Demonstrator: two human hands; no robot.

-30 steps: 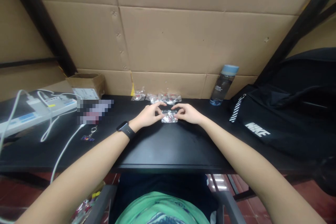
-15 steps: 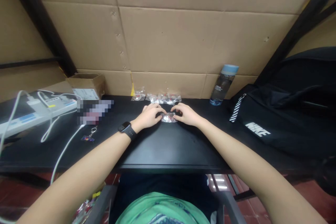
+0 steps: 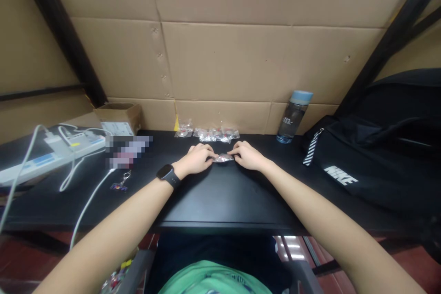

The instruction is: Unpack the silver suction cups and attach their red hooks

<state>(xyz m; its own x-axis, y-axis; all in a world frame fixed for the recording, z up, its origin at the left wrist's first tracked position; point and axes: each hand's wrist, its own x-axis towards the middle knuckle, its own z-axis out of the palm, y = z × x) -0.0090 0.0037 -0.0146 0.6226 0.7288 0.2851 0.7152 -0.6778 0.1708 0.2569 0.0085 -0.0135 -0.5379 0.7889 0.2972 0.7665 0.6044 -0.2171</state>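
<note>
A small shiny clear plastic packet (image 3: pixel 223 158) with something reddish inside lies between my hands above the black tabletop (image 3: pixel 220 197). My left hand (image 3: pixel 198 158) pinches its left end between thumb and fingers. At the opposite end, the fingers of my right hand (image 3: pixel 248 155) are closed on the right edge. What is inside the packet is too small to make out. Just beyond my hands, several similar clear packets (image 3: pixel 216 134) lie in a row, with a separate one (image 3: pixel 183 129) to their left.
At the right stand a water bottle (image 3: pixel 292 117) with a blue lid and a black bag (image 3: pixel 365 161). To the left are a white power strip (image 3: pixel 51 158) with cables, a keychain (image 3: pixel 120 184) and an open cardboard box (image 3: pixel 120 117). A cardboard wall (image 3: pixel 220 64) closes off the back.
My fingers have moved from around the packet's upper and lower corners to its two ends. The packet now looks flatter and narrower. The camera view has shifted slightly upward.
</note>
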